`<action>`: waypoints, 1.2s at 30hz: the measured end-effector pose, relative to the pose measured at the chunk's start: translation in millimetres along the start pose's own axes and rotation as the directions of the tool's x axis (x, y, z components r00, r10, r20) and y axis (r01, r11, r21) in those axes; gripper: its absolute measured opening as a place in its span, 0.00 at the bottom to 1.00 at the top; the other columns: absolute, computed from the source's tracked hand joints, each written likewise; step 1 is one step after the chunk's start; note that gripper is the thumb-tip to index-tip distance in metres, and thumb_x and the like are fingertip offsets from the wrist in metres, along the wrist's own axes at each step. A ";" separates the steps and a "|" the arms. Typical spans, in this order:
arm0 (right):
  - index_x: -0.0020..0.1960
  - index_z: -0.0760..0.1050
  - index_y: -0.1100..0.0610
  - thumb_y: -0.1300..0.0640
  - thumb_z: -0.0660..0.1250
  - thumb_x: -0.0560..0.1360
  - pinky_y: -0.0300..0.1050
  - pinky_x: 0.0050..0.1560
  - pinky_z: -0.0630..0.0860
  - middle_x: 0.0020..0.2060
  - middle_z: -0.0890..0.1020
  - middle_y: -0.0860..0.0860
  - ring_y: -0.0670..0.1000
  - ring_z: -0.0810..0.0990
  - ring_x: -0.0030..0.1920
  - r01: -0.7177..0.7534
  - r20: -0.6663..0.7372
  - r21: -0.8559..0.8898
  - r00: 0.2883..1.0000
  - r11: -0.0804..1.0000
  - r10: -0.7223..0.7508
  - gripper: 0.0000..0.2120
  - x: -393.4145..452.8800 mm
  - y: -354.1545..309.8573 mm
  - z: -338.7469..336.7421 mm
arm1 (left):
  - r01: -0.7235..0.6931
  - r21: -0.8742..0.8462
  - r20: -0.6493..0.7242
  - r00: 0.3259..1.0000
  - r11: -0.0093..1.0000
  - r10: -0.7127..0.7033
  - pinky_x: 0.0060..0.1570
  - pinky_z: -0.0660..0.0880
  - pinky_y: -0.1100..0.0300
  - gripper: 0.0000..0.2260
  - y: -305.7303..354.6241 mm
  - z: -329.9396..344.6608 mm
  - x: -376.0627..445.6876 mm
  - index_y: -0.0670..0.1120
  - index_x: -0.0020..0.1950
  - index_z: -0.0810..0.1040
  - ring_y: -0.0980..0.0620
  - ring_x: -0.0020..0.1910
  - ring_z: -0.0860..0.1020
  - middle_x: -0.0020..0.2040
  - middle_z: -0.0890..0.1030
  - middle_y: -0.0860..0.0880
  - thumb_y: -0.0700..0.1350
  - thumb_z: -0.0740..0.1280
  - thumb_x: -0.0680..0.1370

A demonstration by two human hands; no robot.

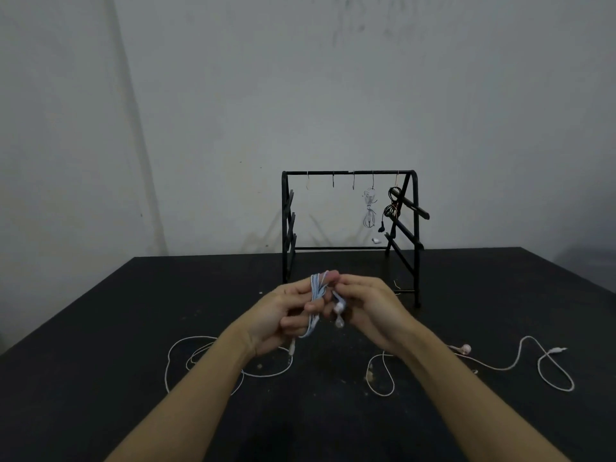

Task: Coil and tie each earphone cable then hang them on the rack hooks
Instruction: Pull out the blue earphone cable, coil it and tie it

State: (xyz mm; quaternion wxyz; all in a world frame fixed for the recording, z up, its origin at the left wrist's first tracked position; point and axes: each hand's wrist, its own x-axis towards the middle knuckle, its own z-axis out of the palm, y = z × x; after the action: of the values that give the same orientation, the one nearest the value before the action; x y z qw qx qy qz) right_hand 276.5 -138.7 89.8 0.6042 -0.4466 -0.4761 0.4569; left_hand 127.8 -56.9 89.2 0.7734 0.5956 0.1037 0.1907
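A pale grey plaster wall fills the far half of the view, bare of any readable writing. Below it spreads a dull black tabletop, dotted with small crumbs. At its far edge, right of centre, stands a black metal tube rack with a top bar carrying five small wire hooks. The three left hooks hang free; a coiled white earphone cable hangs from the fourth, and a coiled black and orange earphone cable from the fifth, just beside it.

Both forearms reach in from the near edge and meet above the middle of the tabletop. The left hand grips a bundled pale blue earphone cable, its fingers curled round the loops. The right hand touches the same bundle from the right, fingers bent and pinching the strand near the white earbuds that dangle between the hands.

A loose white earphone cable sprawls on the tabletop near left, and a loose pinkish-white earphone cable lies near right. No brand or label can be read.
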 end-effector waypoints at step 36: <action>0.50 0.81 0.63 0.67 0.66 0.73 0.36 0.34 0.74 0.36 0.83 0.52 0.45 0.78 0.35 0.081 -0.103 -0.074 0.991 0.994 -0.089 0.07 1.5 14.8 -3.9 | -0.100 0.152 -0.422 0.893 0.983 0.157 0.15 0.63 0.69 0.13 -4.7 6.3 21.7 0.41 0.32 0.68 0.56 0.18 0.72 0.22 0.76 0.46 0.30 0.68 0.71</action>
State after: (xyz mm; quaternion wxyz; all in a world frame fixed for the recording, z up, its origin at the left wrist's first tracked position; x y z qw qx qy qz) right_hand 278.7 -134.9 75.1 0.6315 -0.4704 -0.4778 0.3895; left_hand 150.7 -54.4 87.8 0.6774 0.5919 0.2448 0.3617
